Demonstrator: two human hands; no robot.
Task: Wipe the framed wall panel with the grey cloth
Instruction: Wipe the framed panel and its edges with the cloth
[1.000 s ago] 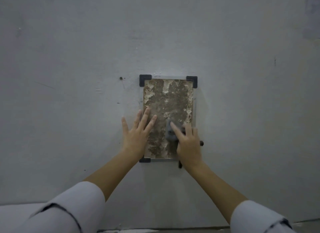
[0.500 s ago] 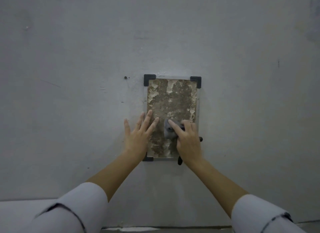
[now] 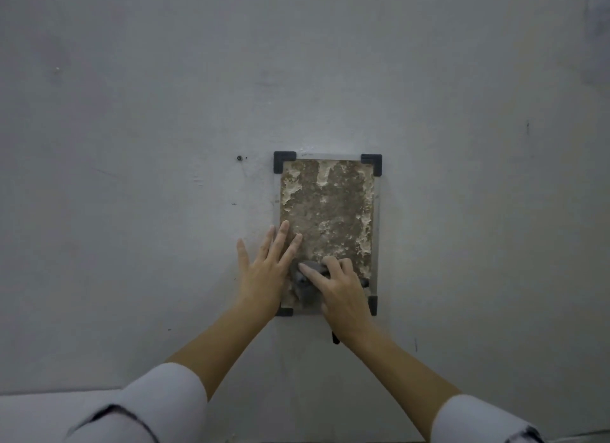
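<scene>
Closest to me are two white sleeves [image 3: 165,406], both cut off at the bottom edge, with bare forearms reaching up to the wall [image 3: 132,178]. The left hand [image 3: 264,271] is flat and open, fingers spread, palm on the wall with the fingertips over the panel's left edge, probably steadying it. The right hand [image 3: 340,289] is bunched around the cloth [image 3: 305,286], pressing it on the panel [image 3: 326,211] low down near the left side. A second ago the cloth sat higher and more toward the middle, so the stroke has gone down and left, and the bottom strip looks like what's being worked now. Everything above is patchy brown and pale, and honestly I can't tell dirt from finish. The hands hide most of the lower edge, and some dark bit pokes out under the right wrist that I can't make out.
</scene>
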